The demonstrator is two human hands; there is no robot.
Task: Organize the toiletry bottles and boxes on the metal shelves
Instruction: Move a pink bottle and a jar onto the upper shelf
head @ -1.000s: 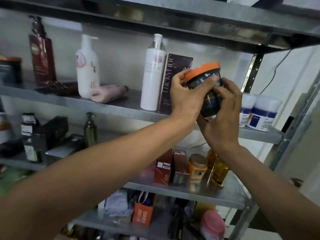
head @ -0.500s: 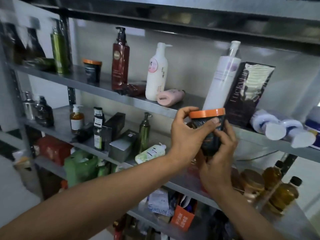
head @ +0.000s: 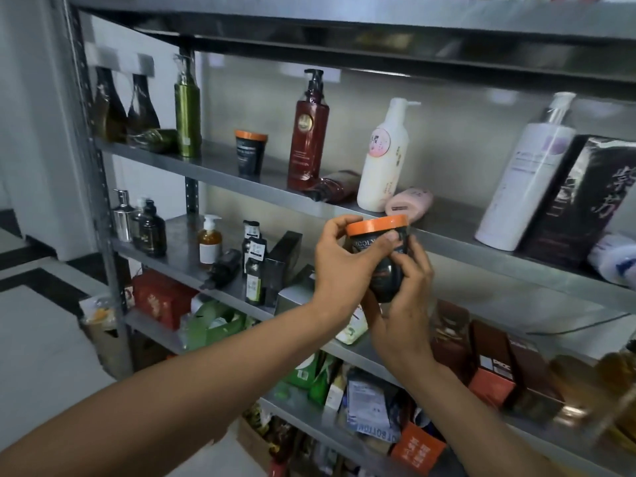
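Both hands have carried the orange-lidded jar (head: 385, 278) leftward along the rack. The left hand (head: 344, 266) grips its lid and the right hand (head: 402, 315) cups its body, just before the upper shelf (head: 220, 166) edge. Its twin jar (head: 250, 153) stands at ten o'clock, likely where this one belongs.

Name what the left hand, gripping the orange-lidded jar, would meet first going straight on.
The left hand with its orange-lidded jar would likely reach the metal shelf's front edge, below the lying pink bottle; depth is unclear.
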